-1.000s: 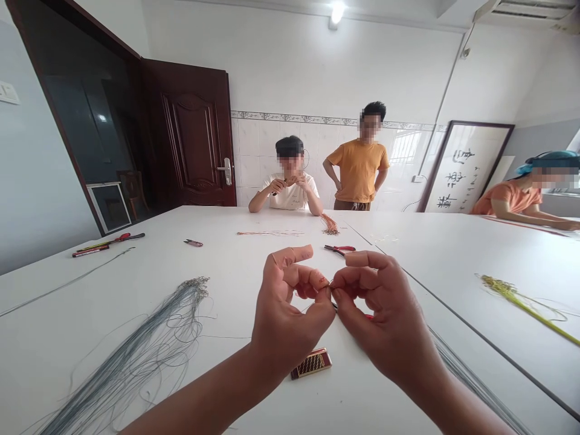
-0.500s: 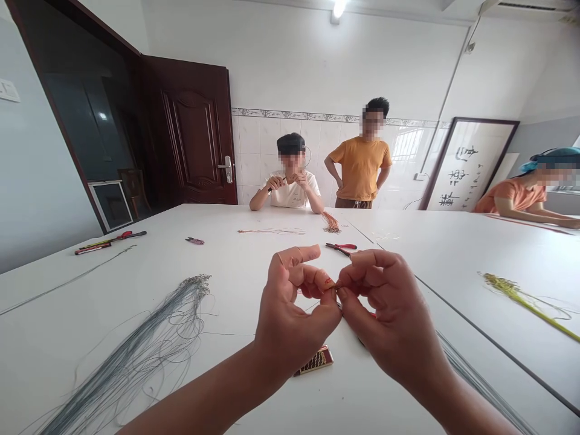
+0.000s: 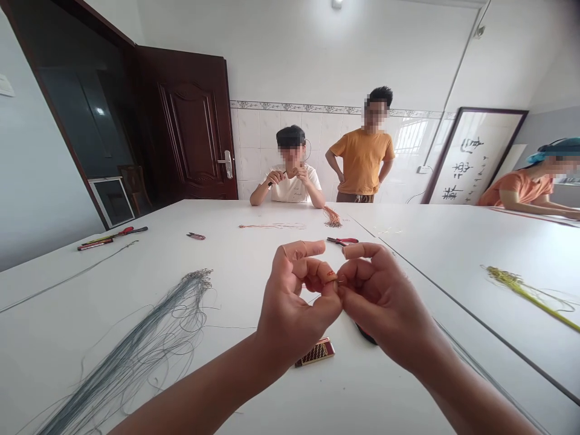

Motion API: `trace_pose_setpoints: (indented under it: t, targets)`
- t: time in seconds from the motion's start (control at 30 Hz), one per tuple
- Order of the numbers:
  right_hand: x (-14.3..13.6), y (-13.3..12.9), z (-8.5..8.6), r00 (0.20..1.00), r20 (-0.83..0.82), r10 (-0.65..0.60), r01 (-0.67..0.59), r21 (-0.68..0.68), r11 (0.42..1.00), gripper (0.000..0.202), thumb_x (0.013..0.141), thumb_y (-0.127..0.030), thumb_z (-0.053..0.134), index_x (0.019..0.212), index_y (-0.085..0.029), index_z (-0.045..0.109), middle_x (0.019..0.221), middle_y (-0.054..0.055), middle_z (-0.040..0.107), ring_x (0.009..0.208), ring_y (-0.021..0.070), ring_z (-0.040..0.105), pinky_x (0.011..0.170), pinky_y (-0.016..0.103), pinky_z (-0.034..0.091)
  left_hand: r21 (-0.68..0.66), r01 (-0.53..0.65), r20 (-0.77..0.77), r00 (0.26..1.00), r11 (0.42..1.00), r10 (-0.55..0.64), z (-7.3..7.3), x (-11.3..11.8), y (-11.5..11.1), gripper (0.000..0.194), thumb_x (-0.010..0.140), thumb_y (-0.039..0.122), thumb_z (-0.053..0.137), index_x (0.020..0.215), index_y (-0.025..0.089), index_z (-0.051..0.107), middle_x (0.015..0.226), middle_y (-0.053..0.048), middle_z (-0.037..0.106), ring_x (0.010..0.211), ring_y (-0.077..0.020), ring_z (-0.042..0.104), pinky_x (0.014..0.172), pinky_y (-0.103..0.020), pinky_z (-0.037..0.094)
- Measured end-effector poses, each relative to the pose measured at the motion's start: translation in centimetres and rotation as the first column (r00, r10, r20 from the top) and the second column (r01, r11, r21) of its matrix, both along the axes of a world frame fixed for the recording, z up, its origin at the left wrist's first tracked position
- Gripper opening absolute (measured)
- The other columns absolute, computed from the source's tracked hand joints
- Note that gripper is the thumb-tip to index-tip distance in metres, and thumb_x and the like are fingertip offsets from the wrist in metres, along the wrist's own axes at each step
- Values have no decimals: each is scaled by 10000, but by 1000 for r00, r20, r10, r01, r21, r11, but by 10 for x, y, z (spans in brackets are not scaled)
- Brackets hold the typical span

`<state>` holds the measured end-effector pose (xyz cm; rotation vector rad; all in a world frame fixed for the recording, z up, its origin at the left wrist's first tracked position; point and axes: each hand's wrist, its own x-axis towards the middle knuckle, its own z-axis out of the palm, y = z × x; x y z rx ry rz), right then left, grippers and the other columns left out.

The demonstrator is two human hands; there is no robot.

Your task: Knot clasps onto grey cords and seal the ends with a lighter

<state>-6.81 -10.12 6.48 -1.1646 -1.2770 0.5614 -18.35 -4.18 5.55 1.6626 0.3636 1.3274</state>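
Note:
My left hand [image 3: 294, 302] and my right hand [image 3: 385, 302] are raised together over the white table [image 3: 235, 374], fingertips meeting. Between them they pinch a small piece of thin wire with a red bit [image 3: 333, 278]; it is too small to make out in detail. A thin strand trails down from the hands toward the table. Below the hands lies a small red and gold lighter-like object [image 3: 316, 352], and a dark tool [image 3: 365, 333] shows partly under my right wrist.
A bundle of grey wires [image 3: 145, 344] spreads at the left. Red-handled pliers [image 3: 342, 240], a small cutter [image 3: 196, 235] and long tools [image 3: 113, 237] lie farther back. A yellow-green bundle [image 3: 521, 290] lies right. One person sits opposite, another stands behind, a third sits far right.
Both hands have lifted slightly and stayed pinched together; the view has tilted down a little. The right hand's fingers curled in closer to the left thumb.

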Motion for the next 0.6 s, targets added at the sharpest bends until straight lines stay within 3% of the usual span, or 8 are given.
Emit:
trace_pose_setpoints:
  t: [0.17,0.27,0.33,0.43,0.5,0.6]
  targets:
    - [4,3,-1,987,143,68,-55,-88,995,279,781,-207,523,1033,-244,409,701,-51,562,624,115,521,585,245,446,-56,2,22,1000,998,-1,6,-2,0,418,717,61,579,1045,278,438,722,61,558,693,-93,528,724,-292,467]
    - [5,10,-9,893,444,79,25,-223,974,150,824,-198,446,971,-224,458,763,-8,588,654,145,537,585,274,447,-94,-1,55,998,996,7,9,-3,0,425,694,62,593,1039,258,443,707,54,561,677,-92,523,683,-261,464]
    - [3,16,-20,773,609,179,38,-325,945,153,809,-178,468,952,-209,512,865,31,623,727,175,563,624,298,450,-123,6,65,998,992,2,10,-3,0,441,679,54,598,1042,252,443,703,54,567,653,-84,515,647,-235,458]
    - [-5,22,-44,666,663,342,-58,-411,910,299,688,-112,613,970,-205,575,1039,64,628,960,251,565,774,341,447,-191,27,77,997,981,-13,13,-3,0,436,675,64,606,1039,244,445,698,54,567,617,-70,498,571,-190,436]
    - [-10,24,-61,616,680,398,-87,-443,892,332,629,-42,619,917,-204,596,1026,63,629,993,269,557,801,347,436,-243,31,90,996,969,-9,16,-2,-1,413,673,83,613,1022,233,449,684,55,556,594,-65,485,523,-168,412]
    - [-13,26,-79,580,705,407,-88,-443,892,286,639,12,531,829,-195,589,888,50,626,875,240,577,730,325,436,-299,37,96,995,954,-8,20,-1,-5,398,665,100,620,1004,225,453,671,59,551,580,-59,480,503,-153,402]
